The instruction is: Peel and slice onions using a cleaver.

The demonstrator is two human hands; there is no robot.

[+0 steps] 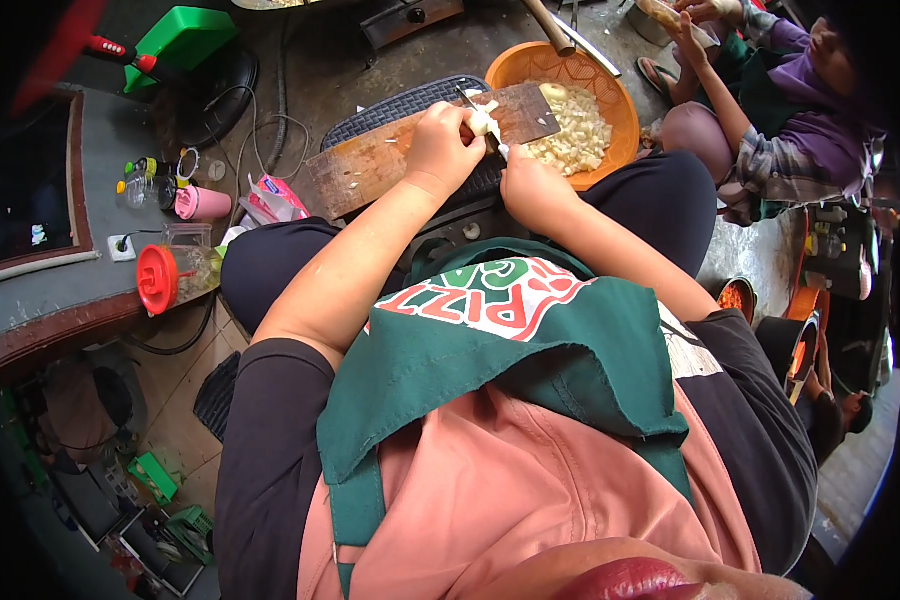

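Observation:
My left hand [444, 148] is closed around a pale peeled vegetable piece [482, 122] over the wooden cutting board [355, 172]. Closed on a knife [467, 98], my right hand [537, 190] sits just right of it, and the blade crosses at the piece. Most of the knife's handle is hidden by my fingers. The board lies tilted across a dark woven surface [402, 106], its right end reaching over an orange plastic basket [625, 115]. Inside that basket is a heap of pale diced pieces [577, 135]. I cannot tell which vegetable it is.
At the left stand a pink tumbler [202, 203], a red-lidded jug [157, 279], bottles and a pink packet [275, 200]. A green plastic bin [180, 45] is at upper left. A wooden handle [550, 25] juts above the basket. Another person [770, 130] sits at upper right.

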